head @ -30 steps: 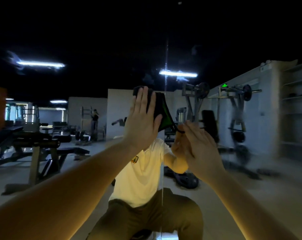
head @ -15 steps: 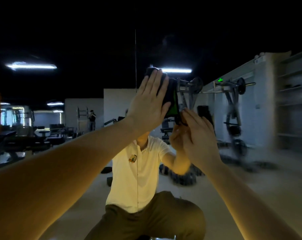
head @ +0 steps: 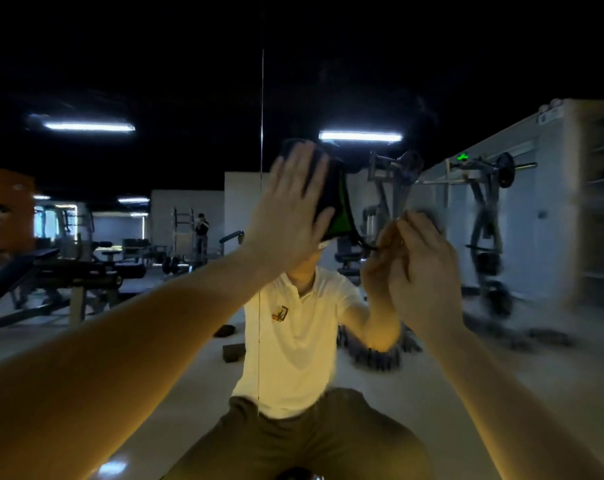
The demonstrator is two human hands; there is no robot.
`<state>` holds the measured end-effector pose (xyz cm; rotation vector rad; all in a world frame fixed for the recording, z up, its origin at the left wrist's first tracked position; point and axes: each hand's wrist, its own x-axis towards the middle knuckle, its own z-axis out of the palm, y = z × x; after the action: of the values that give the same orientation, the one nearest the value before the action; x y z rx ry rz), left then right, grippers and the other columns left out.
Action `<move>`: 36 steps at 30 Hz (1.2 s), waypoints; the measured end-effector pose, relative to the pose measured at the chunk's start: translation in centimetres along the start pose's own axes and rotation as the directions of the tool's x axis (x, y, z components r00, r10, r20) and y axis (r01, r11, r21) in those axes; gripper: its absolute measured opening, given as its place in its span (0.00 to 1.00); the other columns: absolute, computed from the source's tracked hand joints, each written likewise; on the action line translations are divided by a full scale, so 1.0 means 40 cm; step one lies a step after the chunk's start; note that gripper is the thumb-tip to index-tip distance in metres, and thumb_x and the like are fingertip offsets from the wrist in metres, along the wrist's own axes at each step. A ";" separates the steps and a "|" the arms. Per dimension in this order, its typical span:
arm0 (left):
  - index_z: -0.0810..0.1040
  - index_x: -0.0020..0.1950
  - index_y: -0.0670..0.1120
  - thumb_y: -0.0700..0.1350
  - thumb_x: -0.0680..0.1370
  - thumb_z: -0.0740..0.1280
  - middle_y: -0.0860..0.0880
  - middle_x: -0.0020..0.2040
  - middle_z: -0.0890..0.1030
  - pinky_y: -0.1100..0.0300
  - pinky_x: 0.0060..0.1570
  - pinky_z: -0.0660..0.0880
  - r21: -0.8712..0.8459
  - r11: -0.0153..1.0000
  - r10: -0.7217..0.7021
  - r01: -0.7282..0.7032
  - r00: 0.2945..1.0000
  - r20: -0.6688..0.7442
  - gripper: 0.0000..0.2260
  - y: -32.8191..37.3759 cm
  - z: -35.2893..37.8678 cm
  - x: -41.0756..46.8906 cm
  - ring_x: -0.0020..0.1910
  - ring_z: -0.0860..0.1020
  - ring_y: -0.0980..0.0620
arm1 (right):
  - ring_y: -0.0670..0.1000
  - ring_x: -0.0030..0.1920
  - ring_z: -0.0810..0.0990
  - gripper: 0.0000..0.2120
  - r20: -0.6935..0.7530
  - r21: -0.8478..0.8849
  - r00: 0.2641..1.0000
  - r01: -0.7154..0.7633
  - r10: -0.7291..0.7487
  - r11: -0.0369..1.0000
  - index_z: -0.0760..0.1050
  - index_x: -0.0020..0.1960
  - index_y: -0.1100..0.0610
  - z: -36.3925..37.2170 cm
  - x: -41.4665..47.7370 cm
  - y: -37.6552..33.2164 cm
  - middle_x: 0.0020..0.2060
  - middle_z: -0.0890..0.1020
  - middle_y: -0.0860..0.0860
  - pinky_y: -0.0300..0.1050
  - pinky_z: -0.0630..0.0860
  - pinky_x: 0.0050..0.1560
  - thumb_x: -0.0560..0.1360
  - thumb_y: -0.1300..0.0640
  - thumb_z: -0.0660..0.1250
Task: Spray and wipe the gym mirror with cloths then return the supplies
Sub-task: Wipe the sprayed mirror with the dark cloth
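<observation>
Most of the dark cloth (head: pixel 338 206) sits hidden behind the flat left hand (head: pixel 290 209); only its right edge with a bit of green pokes out. The right hand (head: pixel 422 268) is a blurry smear, so no idea if it's pinching the thin dark strand off the cloth. Both forearms get cut off at the bottom corners. In the mirror (head: pixel 155 358) the reflected face is covered, the weight rack (head: pixel 484 220) is blurred, and the far-off figure (head: pixel 201 230) is too tiny to read.
</observation>
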<state>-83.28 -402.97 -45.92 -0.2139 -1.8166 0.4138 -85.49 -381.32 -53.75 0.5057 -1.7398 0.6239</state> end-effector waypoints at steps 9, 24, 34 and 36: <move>0.45 0.85 0.39 0.59 0.87 0.48 0.36 0.84 0.44 0.41 0.82 0.47 -0.029 0.993 0.118 -0.116 0.990 0.078 0.34 0.096 0.057 -0.137 0.84 0.41 0.39 | 0.60 0.78 0.66 0.27 0.007 -0.044 0.995 0.103 -0.102 0.994 0.73 0.72 0.63 0.019 -0.064 0.032 0.76 0.70 0.61 0.65 0.61 0.77 0.78 0.54 0.52; 0.50 0.84 0.48 0.59 0.84 0.58 0.42 0.84 0.52 0.44 0.82 0.39 -0.071 0.823 0.556 -0.564 0.772 0.308 0.33 0.229 0.145 -0.605 0.83 0.45 0.43 | 0.55 0.81 0.61 0.24 0.156 0.003 0.975 0.159 -0.158 0.987 0.73 0.74 0.61 0.042 -0.343 0.067 0.79 0.67 0.57 0.64 0.61 0.78 0.81 0.57 0.54; 0.47 0.84 0.42 0.59 0.86 0.54 0.36 0.83 0.46 0.43 0.82 0.41 -0.061 0.968 0.249 -0.243 0.958 0.142 0.34 0.190 0.143 -0.513 0.84 0.46 0.38 | 0.57 0.81 0.60 0.26 0.123 0.079 0.990 0.054 -0.063 0.995 0.71 0.76 0.62 0.047 -0.462 0.089 0.79 0.66 0.58 0.65 0.59 0.78 0.78 0.62 0.57; 0.46 0.84 0.42 0.59 0.86 0.53 0.37 0.83 0.43 0.43 0.82 0.42 -0.092 0.933 0.358 -0.347 0.916 0.179 0.33 0.225 0.164 -0.558 0.84 0.44 0.39 | 0.57 0.81 0.61 0.26 0.142 0.081 0.989 0.033 -0.044 0.996 0.71 0.76 0.62 0.039 -0.493 0.111 0.79 0.66 0.58 0.66 0.60 0.77 0.78 0.62 0.56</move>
<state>-83.84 -403.68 -70.85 -0.5652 -1.9865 0.6542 -84.58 -378.64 -73.83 0.6514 -1.8414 0.6432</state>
